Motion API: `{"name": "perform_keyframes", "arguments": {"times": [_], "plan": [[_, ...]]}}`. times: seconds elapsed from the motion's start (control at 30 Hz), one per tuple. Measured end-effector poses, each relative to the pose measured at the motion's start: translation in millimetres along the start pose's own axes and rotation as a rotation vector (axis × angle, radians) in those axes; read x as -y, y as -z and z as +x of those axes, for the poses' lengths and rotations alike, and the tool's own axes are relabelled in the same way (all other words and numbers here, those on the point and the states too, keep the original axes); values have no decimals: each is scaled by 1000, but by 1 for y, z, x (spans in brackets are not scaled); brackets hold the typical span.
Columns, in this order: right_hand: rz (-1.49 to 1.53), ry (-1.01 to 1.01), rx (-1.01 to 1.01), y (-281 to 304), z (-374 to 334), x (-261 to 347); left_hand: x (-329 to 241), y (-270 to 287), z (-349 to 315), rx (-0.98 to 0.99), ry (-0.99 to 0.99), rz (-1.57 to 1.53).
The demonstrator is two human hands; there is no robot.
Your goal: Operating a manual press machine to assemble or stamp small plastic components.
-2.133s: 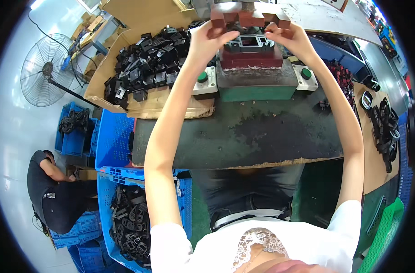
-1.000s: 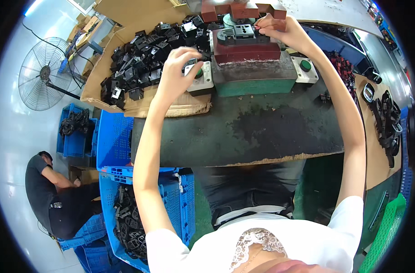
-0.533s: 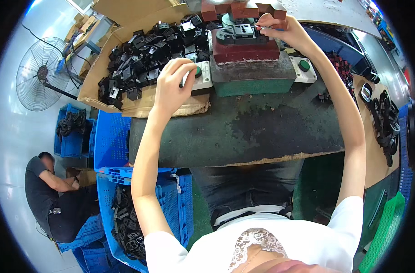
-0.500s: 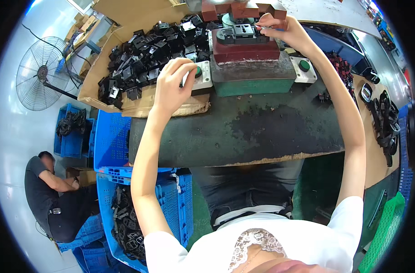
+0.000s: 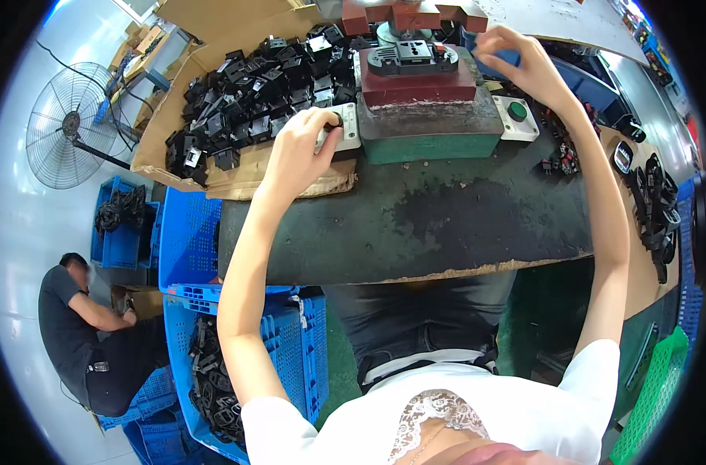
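A black plastic socket housing sits on a dark red block at the centre back. A small red piece shows at the right end of the housing. My left hand is at the left button box, its fingers curled over the button and mostly hiding it, the thumb apart from them. Right of the housing, my right hand hangs in the air with thumb and fingers slightly apart, and I see nothing in it. Below it is a green push button on the right box.
Dark red press jaws hang over the block. A cardboard box of black parts stands left, red parts lie right. Blue crates stand beside the worktable. A seated person works far left, near a fan.
My right hand has left the housing and moved right; the red piece it held now sits at the housing's end. My left hand has shifted slightly right, onto the button.
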State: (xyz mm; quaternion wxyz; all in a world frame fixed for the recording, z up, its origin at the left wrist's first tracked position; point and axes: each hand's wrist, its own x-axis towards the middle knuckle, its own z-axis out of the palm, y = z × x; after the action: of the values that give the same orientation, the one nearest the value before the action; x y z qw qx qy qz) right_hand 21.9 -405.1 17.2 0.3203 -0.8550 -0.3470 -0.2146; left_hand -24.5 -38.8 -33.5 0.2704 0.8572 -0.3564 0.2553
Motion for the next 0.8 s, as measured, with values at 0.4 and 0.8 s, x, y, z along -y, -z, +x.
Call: {"name": "perform_keyframes", "arguments": {"times": [0.4,0.8], "plan": [[-288,-95,103,8,-73,37,5,-8,15,28,23,105],[-247,-136,109,8,-71,27,3,-4,24,60,12,18]]}}
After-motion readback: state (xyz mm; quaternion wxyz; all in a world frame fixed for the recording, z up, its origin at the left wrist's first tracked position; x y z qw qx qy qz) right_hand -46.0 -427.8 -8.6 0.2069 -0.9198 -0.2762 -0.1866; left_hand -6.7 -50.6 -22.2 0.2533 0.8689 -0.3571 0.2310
